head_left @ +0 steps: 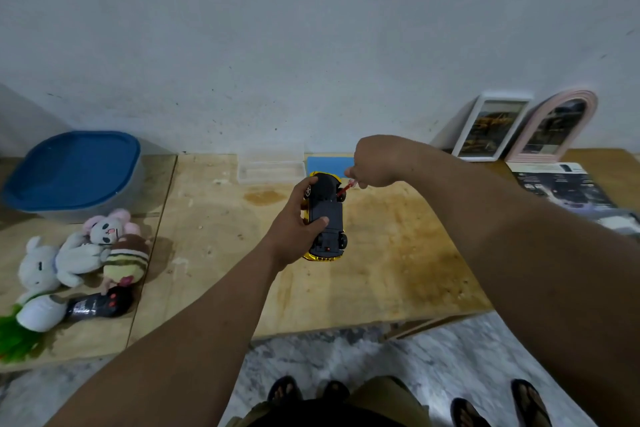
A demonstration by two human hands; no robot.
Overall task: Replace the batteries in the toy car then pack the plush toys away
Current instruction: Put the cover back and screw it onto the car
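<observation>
A yellow toy car (327, 218) lies upside down above the wooden table, its black underside facing up. My left hand (298, 229) grips it from the left side, thumb on the underside. My right hand (375, 161) holds a red-handled screwdriver (346, 187) whose tip points down at the car's underside near a front wheel. Several plush toys (83, 253) lie in a heap at the table's left: a white bunny, a pink-eared one, a striped brown one. A black remote (100, 305) lies just in front of them.
A blue-lidded tub (74, 172) stands at the back left. A clear plastic box (270, 166) and a blue pad (329, 163) sit by the wall behind the car. Two picture frames (519, 128) lean at the back right, printed sheets (568, 187) in front of them.
</observation>
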